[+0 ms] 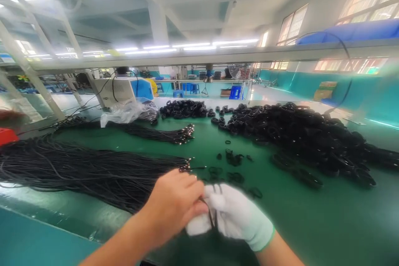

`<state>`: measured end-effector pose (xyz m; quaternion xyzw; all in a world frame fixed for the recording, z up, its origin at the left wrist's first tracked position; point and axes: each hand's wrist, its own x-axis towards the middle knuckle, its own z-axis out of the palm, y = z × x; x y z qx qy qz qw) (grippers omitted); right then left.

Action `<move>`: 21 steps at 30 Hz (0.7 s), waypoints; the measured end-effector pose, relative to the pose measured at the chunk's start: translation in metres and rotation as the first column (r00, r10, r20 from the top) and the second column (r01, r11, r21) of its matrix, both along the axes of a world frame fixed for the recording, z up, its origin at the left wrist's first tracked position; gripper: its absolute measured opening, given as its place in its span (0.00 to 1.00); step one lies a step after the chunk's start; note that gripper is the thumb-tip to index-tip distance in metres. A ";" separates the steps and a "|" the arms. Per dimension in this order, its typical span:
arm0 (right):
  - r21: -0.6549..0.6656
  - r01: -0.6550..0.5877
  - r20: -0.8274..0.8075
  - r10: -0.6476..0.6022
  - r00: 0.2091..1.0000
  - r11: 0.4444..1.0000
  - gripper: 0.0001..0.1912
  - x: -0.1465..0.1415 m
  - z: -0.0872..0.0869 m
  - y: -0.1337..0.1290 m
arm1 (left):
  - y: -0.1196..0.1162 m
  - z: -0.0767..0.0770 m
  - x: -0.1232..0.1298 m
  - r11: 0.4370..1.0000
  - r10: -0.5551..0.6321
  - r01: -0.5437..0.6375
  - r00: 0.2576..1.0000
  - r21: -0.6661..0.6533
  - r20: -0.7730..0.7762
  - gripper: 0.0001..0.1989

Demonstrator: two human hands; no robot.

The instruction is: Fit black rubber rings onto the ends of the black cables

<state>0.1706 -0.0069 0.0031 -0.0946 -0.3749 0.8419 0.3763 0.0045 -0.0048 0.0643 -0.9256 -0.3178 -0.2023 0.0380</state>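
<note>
My bare left hand (177, 197) is closed, with thumb and fingers pinched at the edge of my right hand. A white glove with a green cuff covers my right hand (238, 214), and its fingers are curled together. A thin black cable (211, 215) runs between the two hands and hangs below them; its gripped end is hidden by the fingers. Just beyond my left hand lie the copper-coloured tips of a long bundle of black cables (84, 170). Several small black rings (235, 177) are scattered on the green mat (311, 224) past my right hand.
A large heap of black ring-shaped parts (289, 129) covers the right back. A smaller heap (183, 109) sits behind, beside a clear plastic bag (124, 112). A second cable bundle (156, 133) lies mid-table. At the back left stands a white-and-blue machine (121, 90).
</note>
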 end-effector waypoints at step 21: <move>-0.103 0.261 -0.110 -0.272 0.956 0.960 0.24 -0.003 0.011 0.004 | -0.029 -0.055 -0.003 0.918 0.263 -0.334 0.916 -0.216 -0.302 0.12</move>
